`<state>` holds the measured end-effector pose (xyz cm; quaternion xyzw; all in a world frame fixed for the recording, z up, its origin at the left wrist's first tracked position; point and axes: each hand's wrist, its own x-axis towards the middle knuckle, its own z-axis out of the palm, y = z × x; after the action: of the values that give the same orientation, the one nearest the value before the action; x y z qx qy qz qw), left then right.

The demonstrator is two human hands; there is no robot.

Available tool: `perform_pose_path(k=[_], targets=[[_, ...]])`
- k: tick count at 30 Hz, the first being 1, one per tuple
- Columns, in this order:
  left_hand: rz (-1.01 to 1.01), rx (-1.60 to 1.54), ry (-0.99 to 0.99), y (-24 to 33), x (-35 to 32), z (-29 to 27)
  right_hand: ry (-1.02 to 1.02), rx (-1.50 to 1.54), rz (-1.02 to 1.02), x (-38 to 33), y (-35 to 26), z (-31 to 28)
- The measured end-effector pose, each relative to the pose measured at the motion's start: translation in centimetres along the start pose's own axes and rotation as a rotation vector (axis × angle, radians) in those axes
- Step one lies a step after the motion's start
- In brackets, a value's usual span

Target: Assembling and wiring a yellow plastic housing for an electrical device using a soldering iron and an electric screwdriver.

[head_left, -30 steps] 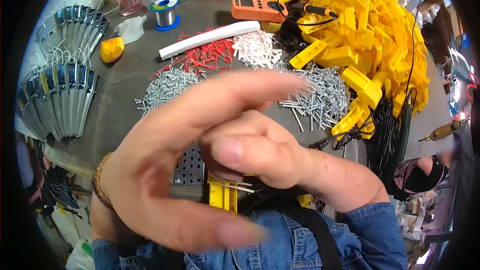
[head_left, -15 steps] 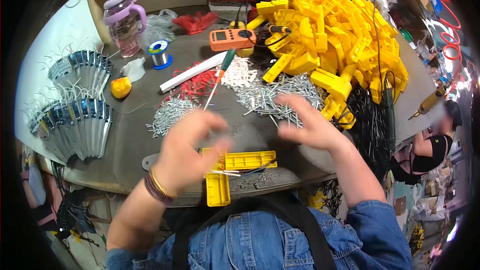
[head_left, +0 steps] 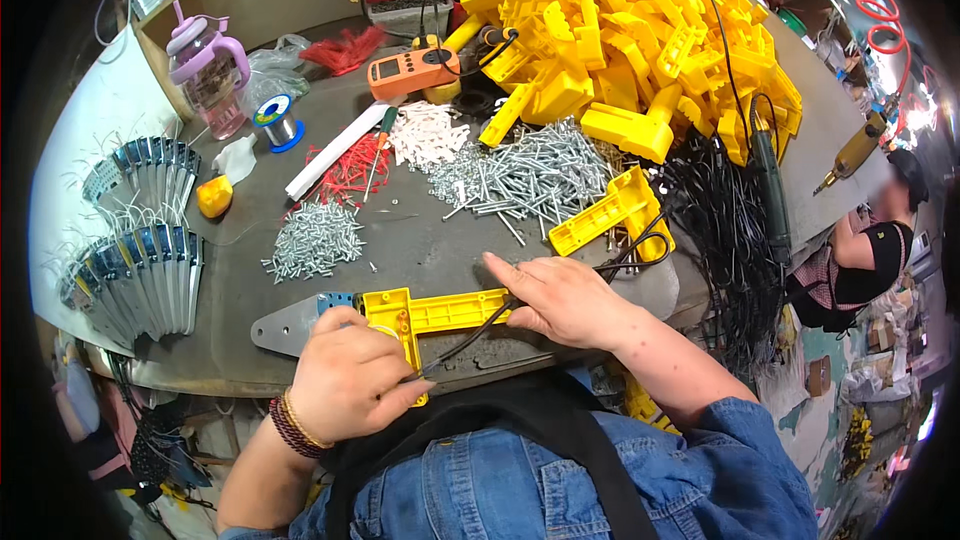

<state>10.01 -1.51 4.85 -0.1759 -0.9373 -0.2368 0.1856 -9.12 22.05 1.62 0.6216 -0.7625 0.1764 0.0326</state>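
A T-shaped open yellow plastic housing point(head_left: 455, 312) lies at the table's front edge, its ribbed inside facing up. A grey metal blade point(head_left: 284, 329) with a blue end piece point(head_left: 336, 302) lies at its left end. My left hand point(head_left: 350, 375) is closed over the housing's near left part, thumb and fingers pinching near the tip of a black cable point(head_left: 462, 345); its grip is partly hidden. My right hand point(head_left: 570, 302) lies at the housing's right end, index finger stretched, the cable running in between thumb and fingers. A second yellow housing point(head_left: 612, 215) with a looped cable lies beyond.
Behind stand piles of long screws point(head_left: 545, 175), short screws point(head_left: 315, 238), red pieces point(head_left: 352, 172) and white pieces point(head_left: 425, 135). A heap of yellow housings point(head_left: 640, 40) fills the back right, black cables point(head_left: 715, 210) below it. Fanned metal blades point(head_left: 145, 275) lie left.
Both blurred, raised hands have come down to the housing; the right one left the screw pile side. The cable now stretches between them. The view has shifted, showing more of the blade.
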Motion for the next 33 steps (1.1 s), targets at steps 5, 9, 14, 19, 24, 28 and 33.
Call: perform_pose_path(k=[5,9,14,19,24,28,33], targets=[[-0.045,0.023,0.073,0.0,-0.5,1.3,0.073,0.345,-0.040,-0.1,1.1,0.6],[-0.214,-0.039,0.111,0.1,0.2,1.4,0.191,0.395,0.041,-0.9,1.0,1.2],[-0.150,-0.035,-0.030,-0.7,0.3,0.7,0.293,0.264,-0.026,-0.5,1.0,1.0],[-0.172,-0.052,-0.018,-1.1,0.3,0.8,0.268,0.247,0.041,0.3,0.7,0.7],[-0.102,0.009,0.083,-1.3,-0.2,1.7,0.285,0.188,-0.015,0.6,0.8,0.4],[-0.118,0.150,0.004,-0.8,-0.1,0.4,0.302,0.260,0.011,1.2,0.8,0.4],[-0.155,0.114,0.028,-1.7,-0.7,1.0,0.324,0.266,-0.009,1.7,1.0,0.6]])
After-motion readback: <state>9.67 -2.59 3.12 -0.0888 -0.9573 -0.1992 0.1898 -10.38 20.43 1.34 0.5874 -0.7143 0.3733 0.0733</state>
